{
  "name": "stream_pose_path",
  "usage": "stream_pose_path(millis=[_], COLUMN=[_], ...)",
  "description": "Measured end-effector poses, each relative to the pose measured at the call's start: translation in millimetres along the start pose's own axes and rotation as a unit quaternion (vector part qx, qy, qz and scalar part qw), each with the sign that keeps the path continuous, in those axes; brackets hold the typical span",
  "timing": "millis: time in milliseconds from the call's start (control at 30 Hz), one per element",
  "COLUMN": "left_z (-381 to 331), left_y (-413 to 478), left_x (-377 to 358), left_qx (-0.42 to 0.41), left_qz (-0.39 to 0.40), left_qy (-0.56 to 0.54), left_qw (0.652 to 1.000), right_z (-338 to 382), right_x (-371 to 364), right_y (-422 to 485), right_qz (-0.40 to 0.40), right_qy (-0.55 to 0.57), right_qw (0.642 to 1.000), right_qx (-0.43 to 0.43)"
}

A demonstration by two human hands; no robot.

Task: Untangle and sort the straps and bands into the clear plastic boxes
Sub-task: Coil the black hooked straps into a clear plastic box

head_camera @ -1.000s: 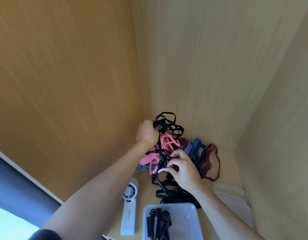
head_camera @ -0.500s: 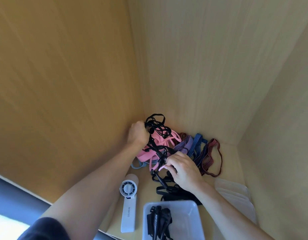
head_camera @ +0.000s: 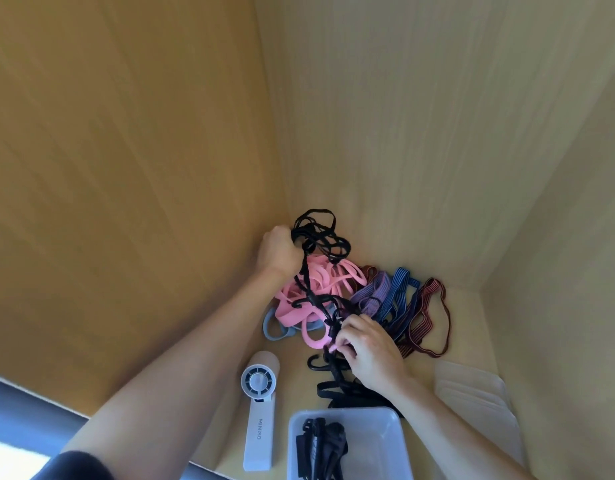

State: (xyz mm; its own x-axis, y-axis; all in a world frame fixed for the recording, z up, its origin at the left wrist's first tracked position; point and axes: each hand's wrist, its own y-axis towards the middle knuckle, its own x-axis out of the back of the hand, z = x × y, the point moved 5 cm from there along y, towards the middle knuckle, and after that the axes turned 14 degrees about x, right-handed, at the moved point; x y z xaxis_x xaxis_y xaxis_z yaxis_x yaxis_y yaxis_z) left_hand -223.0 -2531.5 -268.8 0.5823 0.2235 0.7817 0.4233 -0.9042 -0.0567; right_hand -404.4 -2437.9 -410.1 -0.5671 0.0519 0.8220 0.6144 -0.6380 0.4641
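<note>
Mid-untangling: left hand point(head_camera: 278, 252) is gripping black cords point(head_camera: 309, 245) at 12 o'clock, right hand point(head_camera: 371, 348) pinching them lower; next move likely needs pulling free toward box point(head_camera: 385, 438).

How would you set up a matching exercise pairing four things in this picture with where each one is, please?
Things: 1 black strap tangle; 2 clear plastic box; 3 white handheld fan; 4 red striped band.
Places: a right of the blue striped band; b bottom edge of the view; c gripped by the left hand; d lying left of the box.
Pairs: 1-c, 2-b, 3-d, 4-a.
</note>
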Motion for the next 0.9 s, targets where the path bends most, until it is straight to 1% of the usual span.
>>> stream_pose_path(millis=[167, 267, 333, 367, 400, 433, 500, 533, 567, 600, 633, 700, 733, 767, 800, 833, 867, 900], left_z=[-30, -49, -60, -65, -69, -73, -78, -79, -80, -82, -84, -91, -94, -98, -101, -104, -106, -107], left_y=[-13, -23, -29, -33, -38, -42, -50, -53, -56, -58, -61, -70, -76, -81, -84, -86, -88, -87], left_x=[14, 31, 42, 46, 48, 49, 49, 47, 43, 39, 34, 24, 19, 14, 10, 7, 4, 1], left_qx=[-0.049, -0.084, -0.100, -0.108, -0.118, -0.123, -0.116, -0.105, -0.093, -0.081, -0.068, -0.046, -0.033, -0.020, -0.011, -0.009, -0.010, -0.010], left_qz=[0.013, 0.024, 0.048, 0.071, 0.097, 0.122, 0.173, 0.204, 0.235, 0.266, 0.297, 0.356, 0.379, 0.396, 0.402, 0.399, 0.390, 0.385], left_qy=[-0.055, -0.095, -0.116, -0.126, -0.137, -0.148, -0.182, -0.208, -0.236, -0.259, -0.276, -0.306, -0.321, -0.331, -0.330, -0.318, -0.303, -0.291], left_qw=[0.997, 0.992, 0.987, 0.984, 0.979, 0.974, 0.961, 0.951, 0.938, 0.925, 0.912, 0.882, 0.867, 0.857, 0.854, 0.860, 0.869, 0.876], right_z=[-11, -15, -14, -13, -13, -13, -15, -12, -8, -2, 4, 19, 25, 31, 35, 39, 43, 48], right_x=[-5, -6, 0, 8, 19, 33, 74, 96, 117, 133, 143, 148, 148, 147, 146, 145, 145, 147], right_y=[-6, -10, -11, -10, -9, -6, -4, -1, 4, 11, 17, 28, 31, 33, 33, 30, 25, 21], right_qz=[0.022, 0.044, 0.048, 0.031, -0.013, -0.078, -0.227, -0.278, -0.292, -0.266, -0.212, -0.099, -0.068, -0.057, -0.066, -0.090, -0.124, -0.162], right_qy=[0.005, 0.044, 0.088, 0.114, 0.143, 0.173, 0.222, 0.256, 0.287, 0.313, 0.328, 0.325, 0.318, 0.322, 0.349, 0.398, 0.456, 0.521], right_qw=[0.999, 0.995, 0.989, 0.984, 0.977, 0.965, 0.921, 0.895, 0.881, 0.883, 0.894, 0.913, 0.915, 0.910, 0.894, 0.866, 0.824, 0.770], right_qx=[-0.048, -0.077, -0.112, -0.135, -0.156, -0.179, -0.225, -0.237, -0.238, -0.228, -0.221, -0.225, -0.237, -0.256, -0.272, -0.290, -0.312, -0.330])
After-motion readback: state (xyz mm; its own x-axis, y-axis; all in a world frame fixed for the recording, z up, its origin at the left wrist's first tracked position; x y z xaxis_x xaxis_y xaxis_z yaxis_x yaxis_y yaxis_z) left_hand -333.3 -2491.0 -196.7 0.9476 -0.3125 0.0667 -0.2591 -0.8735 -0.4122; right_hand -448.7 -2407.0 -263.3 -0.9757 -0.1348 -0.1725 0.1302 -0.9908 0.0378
